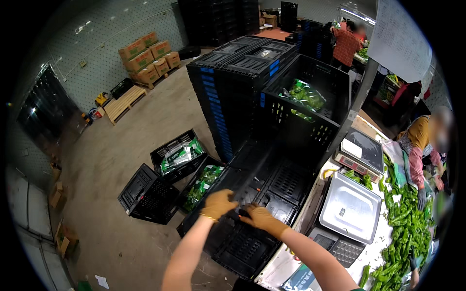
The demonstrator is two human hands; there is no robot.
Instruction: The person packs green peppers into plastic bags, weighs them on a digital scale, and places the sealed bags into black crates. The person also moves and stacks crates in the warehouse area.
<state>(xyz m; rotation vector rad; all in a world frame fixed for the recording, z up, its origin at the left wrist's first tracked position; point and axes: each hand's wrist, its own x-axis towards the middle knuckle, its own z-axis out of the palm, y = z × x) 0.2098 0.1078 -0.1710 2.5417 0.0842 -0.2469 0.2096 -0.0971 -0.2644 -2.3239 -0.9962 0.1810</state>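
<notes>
Both my hands wear tan gloves and are over a black folding plastic crate (247,236) whose sides lie partly folded. My left hand (219,205) is at the crate's raised long wall, its fingers curled at the edge. My right hand (264,218) is just to the right, fingers bent at the middle of the crate, near a small orange part. Whether either hand grips the crate is hard to tell. On the table to the right sits a digital scale with a steel tray (351,207), beside a heap of green peppers (400,232).
A tall stack of folded black crates (233,94) and a crate with bagged peppers (305,96) stand ahead. Smaller crates with green packages (180,156) are on the floor at left. A metal post (346,120) rises by the table. Co-workers stand at right.
</notes>
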